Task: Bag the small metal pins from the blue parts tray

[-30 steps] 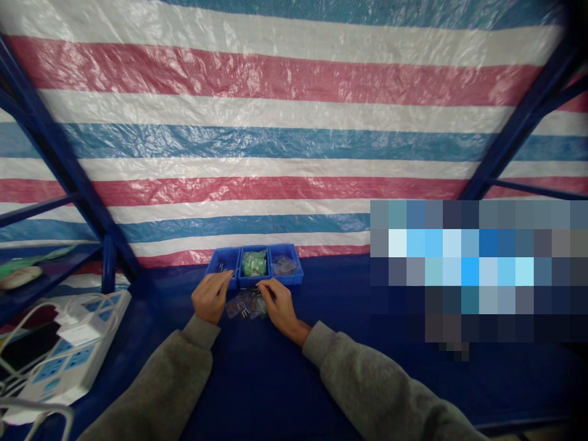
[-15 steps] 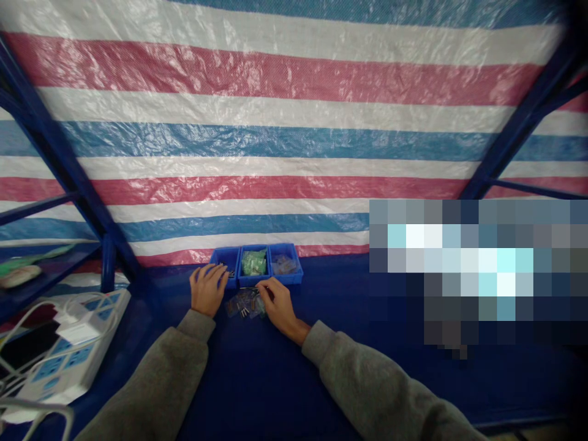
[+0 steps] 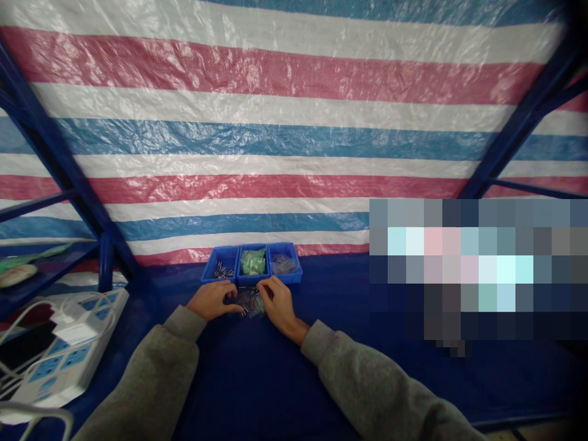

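Note:
A pile of small clear plastic bags [image 3: 252, 302] and small metal pieces lies on the blue table, between my two hands. My left hand [image 3: 212, 300] is at the pile's left side, thumb and curled fingers apart, with nothing visible held. Over the pile's right side, my right hand [image 3: 281, 307] is closed in a pinch; what its fingertips hold is hidden. Just behind the pile stand three blue bins in a row. The left bin [image 3: 212, 264] contains small dark and silvery pieces, the middle bin [image 3: 253, 281] green packets, and the right bin [image 3: 294, 277] clear bags.
At the left, a white power strip [image 3: 98, 343] with tangled white cables lies beside a blue metal frame post [image 3: 105, 260]. Behind the blue table [image 3: 266, 380] hangs a striped plastic sheet [image 3: 275, 141]. A blurred-out block covers the right side.
My left hand has left the left bin and come down toward me to the pile's left side, uncovering the pieces in that bin. My right hand has hardly moved.

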### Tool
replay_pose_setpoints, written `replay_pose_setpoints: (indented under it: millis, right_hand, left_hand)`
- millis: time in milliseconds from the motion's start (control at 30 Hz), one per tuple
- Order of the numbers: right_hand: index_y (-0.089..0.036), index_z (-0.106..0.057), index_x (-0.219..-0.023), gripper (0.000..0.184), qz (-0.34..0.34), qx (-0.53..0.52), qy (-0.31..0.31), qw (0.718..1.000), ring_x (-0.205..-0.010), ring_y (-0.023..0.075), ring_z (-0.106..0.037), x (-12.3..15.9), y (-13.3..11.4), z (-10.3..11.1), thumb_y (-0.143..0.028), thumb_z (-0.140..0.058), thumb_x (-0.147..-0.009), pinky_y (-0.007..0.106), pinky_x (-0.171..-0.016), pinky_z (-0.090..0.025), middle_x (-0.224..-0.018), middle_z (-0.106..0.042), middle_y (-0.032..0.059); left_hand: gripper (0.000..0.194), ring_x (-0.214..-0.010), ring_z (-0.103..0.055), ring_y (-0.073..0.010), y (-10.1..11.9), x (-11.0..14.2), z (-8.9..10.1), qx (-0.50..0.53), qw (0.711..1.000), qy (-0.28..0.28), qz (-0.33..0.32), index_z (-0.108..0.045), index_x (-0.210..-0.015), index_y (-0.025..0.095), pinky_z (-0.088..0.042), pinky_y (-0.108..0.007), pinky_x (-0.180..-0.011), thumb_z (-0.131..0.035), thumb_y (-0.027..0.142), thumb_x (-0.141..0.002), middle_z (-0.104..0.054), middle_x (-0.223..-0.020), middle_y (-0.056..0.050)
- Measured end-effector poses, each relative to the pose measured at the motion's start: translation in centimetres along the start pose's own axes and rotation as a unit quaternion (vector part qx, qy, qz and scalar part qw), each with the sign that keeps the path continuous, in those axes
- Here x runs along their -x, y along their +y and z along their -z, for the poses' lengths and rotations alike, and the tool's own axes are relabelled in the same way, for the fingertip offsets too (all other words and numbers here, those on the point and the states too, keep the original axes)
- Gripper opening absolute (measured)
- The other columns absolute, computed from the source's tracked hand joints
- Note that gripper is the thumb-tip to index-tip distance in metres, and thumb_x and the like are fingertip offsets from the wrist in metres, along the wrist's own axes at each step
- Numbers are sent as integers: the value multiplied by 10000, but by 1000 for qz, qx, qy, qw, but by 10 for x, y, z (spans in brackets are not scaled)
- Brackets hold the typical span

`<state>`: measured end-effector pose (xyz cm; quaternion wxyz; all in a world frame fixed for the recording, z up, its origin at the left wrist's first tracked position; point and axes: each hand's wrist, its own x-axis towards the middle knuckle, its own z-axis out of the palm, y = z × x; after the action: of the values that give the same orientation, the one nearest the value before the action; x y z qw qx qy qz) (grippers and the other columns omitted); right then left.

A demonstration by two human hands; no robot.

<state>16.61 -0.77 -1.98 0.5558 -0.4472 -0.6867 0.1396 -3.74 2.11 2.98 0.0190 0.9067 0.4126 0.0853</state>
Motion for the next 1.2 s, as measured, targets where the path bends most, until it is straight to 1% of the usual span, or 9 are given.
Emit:
replay_pose_setpoints:
  millis: [100, 200, 333, 533, 667, 933, 1000, 1067, 1200]
  right_hand:
    - [-186, -626, -817, 179, 1, 0, -1, 1000, -701, 140, -538, 0, 0, 0, -212, -455, -867, 240, -659, -402, -761, -584, 24]
    - [-185, -625, -813, 179, 1, 1, -3, 1000, -692, 139, -537, -1, 0, 0, -211, -455, -865, 239, -653, -402, -758, -584, 23]
    - [-187, -625, -817, 170, -3, 5, -6, 1000, -691, 135, -537, 0, 0, 0, -203, -461, -861, 236, -656, -402, -759, -584, 18]
    - [-191, -624, -821, 166, -2, 12, -8, 1000, -707, 142, -543, 0, 1, -1, -202, -463, -857, 238, -661, -408, -765, -589, 21]
    - [-191, -624, -818, 167, -2, 14, -7, 1000, -712, 143, -549, 0, 3, -2, -204, -462, -856, 238, -664, -411, -769, -594, 24]
    - [-187, -626, -813, 175, -5, 15, -6, 1000, -709, 140, -545, 0, 2, -2, -209, -457, -855, 237, -665, -409, -766, -591, 22]
    - [-188, -627, -812, 176, -5, 16, -6, 1000, -699, 139, -542, 0, 1, -2, -208, -457, -855, 238, -667, -409, -760, -589, 21]
    - [-189, -627, -817, 179, -5, 15, -8, 1000, -695, 141, -541, -1, 1, -1, -213, -455, -858, 242, -672, -410, -758, -589, 22]
    - [-188, -626, -868, 188, -6, -1, 0, 1000, -734, 149, -547, -1, -1, 0, -217, -440, -868, 249, -688, -414, -804, -599, 34]
  left_hand:
    - [366, -733, -571, -156, -2, 1, 1, -12, 999, -26, 22, -590, -824, 209, -382, -229, -617, -651, 526, -653, -607, -802, 4]
    - [302, -742, -577, -164, 0, 2, 0, -29, 999, -31, 28, -593, -819, 213, -390, -239, -631, -660, 459, -658, -611, -823, -2]
    - [191, -762, -586, -178, 9, 2, -1, -65, 997, -27, 18, -594, -780, 203, -404, -260, -667, -628, 363, -681, -611, -811, -15]
    - [227, -800, -594, -225, 30, 2, -1, -140, 990, -16, 17, -593, -844, 183, -417, -296, -652, -572, 356, -698, -619, -856, -69]
    - [174, -766, -602, -230, 40, 0, -3, -168, 985, -25, 22, -587, -828, 168, -423, -311, -641, -520, 291, -726, -628, -820, -82]
    - [189, -720, -620, -223, 43, -3, -14, -177, 982, -16, 61, -584, -890, 168, -428, -313, -627, -440, 243, -793, -649, -810, -93]
    - [180, -705, -618, -222, 42, -3, -13, -172, 983, 1, 63, -588, -860, 167, -429, -313, -620, -429, 232, -806, -648, -785, -91]
    - [176, -702, -612, -214, 41, -3, -10, -157, 985, 40, 61, -590, -836, 168, -435, -309, -626, -423, 223, -818, -645, -765, -85]
    - [193, -799, -611, -186, 42, -2, -7, -85, 977, 189, 48, -599, -878, 184, -459, -298, -741, -412, 227, -859, -655, -828, -71]
